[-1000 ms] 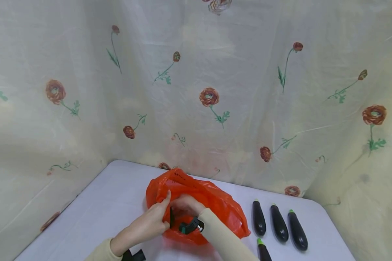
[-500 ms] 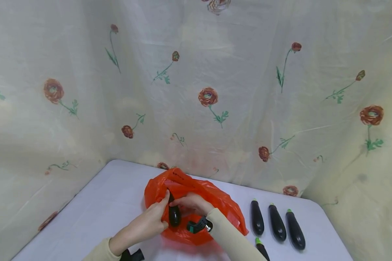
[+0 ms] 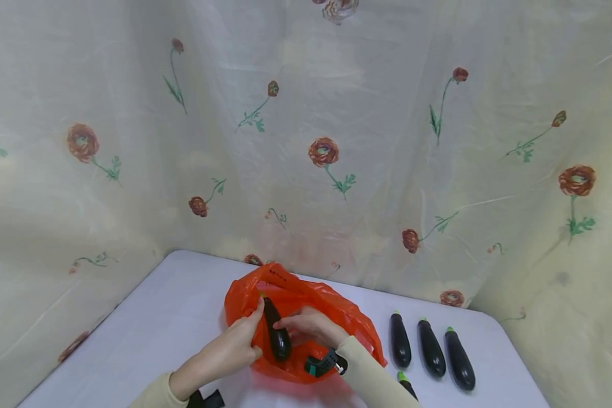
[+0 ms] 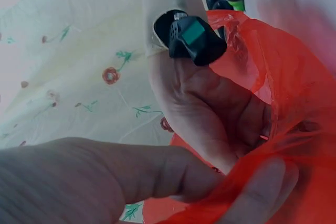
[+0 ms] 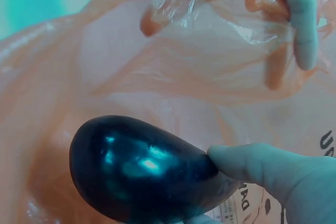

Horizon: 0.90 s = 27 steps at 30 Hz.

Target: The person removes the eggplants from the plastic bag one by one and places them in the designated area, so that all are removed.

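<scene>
A red-orange plastic bag (image 3: 344, 314) lies with its mouth spread on the white table in the head view. My left hand (image 3: 238, 344) pinches the bag's near-left edge; in the left wrist view its thumb is outside and fingers show through the film (image 4: 257, 192). In the bag's mouth, my right hand (image 3: 313, 326) holds a dark eggplant (image 3: 276, 334), green stem end pointing away. The right wrist view shows the eggplant's glossy round end (image 5: 131, 166) with the right thumb (image 5: 252, 163) pressed on its side. The right hand's other fingers are mostly hidden.
To the right of the bag, three eggplants stand in a row, the nearest to it being one eggplant (image 3: 400, 340). Another eggplant (image 3: 406, 383) is partly covered by the right sleeve. A flowered curtain (image 3: 367, 215) rises behind the table (image 3: 183, 294).
The eggplant, mostly hidden one second ago, has come into view in the bag's mouth. My right hand has shifted right and slightly toward me with it. The left hand stays at the bag's edge.
</scene>
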{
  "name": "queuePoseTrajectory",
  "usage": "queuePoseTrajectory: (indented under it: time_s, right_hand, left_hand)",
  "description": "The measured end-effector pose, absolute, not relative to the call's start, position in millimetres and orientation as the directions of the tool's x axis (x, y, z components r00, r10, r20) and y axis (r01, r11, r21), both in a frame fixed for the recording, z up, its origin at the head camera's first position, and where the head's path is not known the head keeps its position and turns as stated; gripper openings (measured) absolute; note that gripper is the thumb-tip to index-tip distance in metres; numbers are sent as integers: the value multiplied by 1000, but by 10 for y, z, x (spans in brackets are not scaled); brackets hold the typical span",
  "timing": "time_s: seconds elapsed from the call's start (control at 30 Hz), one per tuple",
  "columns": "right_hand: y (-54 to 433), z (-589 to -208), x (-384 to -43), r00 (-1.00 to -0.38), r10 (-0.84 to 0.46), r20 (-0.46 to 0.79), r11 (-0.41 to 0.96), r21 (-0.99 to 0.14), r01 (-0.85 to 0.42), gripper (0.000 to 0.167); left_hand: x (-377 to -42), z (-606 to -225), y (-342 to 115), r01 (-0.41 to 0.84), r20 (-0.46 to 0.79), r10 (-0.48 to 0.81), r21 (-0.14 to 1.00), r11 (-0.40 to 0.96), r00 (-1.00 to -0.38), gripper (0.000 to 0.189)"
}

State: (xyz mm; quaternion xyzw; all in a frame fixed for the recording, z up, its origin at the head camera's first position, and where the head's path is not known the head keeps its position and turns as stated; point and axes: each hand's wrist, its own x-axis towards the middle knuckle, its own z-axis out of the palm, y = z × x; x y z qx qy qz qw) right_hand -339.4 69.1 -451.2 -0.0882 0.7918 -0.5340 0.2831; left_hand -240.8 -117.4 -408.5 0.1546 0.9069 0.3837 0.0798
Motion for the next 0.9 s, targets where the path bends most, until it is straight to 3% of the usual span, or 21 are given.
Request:
queuePoseTrajectory:
  time_s: [0.7, 0.9]
  right_hand:
    - [1065, -4286, -3090, -812, -416, -409, 463, -864, 198, 31]
    - [1163, -4235, -2968, -800, -433, -416, 419, -878, 230, 34]
  left_hand:
    - [-2420, -4119, -1155, 207, -22, 328, 736, 645, -944, 88]
    - [-2421, -4131, -1136, 194, -42, 333, 742, 641, -942, 87]
